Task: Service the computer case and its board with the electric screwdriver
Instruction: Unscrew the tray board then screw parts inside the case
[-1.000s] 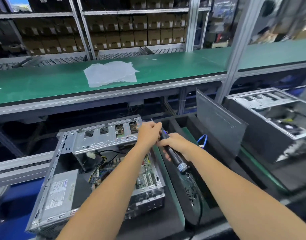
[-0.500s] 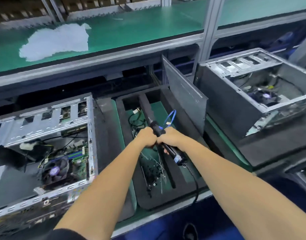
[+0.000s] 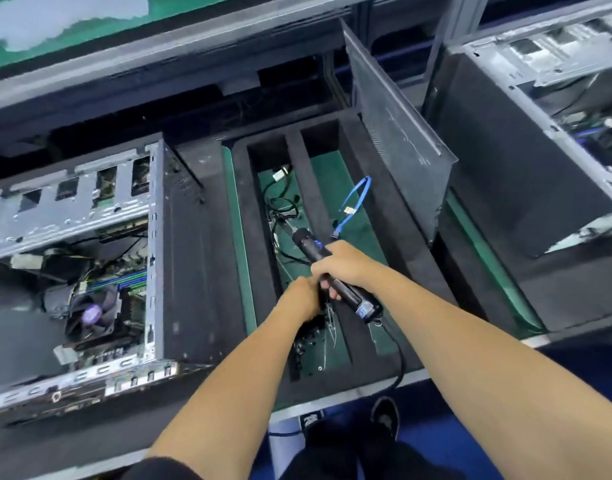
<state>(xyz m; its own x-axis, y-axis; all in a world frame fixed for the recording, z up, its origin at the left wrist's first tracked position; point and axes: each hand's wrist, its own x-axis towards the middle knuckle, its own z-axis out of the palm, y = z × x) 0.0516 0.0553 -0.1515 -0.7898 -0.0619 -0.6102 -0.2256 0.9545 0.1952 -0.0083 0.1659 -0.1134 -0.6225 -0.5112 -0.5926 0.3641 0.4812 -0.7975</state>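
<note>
Gripping the electric screwdriver (image 3: 334,277) in the right hand (image 3: 346,265), fingers wrapped round its barrel; left hand (image 3: 302,299) curled against it, grasp unclear. Open computer case (image 3: 89,258) well left of both hands.

The left hand (image 3: 302,297) fingers are hidden; the computer case (image 3: 72,258) is cropped.

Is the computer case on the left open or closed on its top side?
Open. The computer case has no panel on top: its board, cables and cooler fan show from above.
</note>
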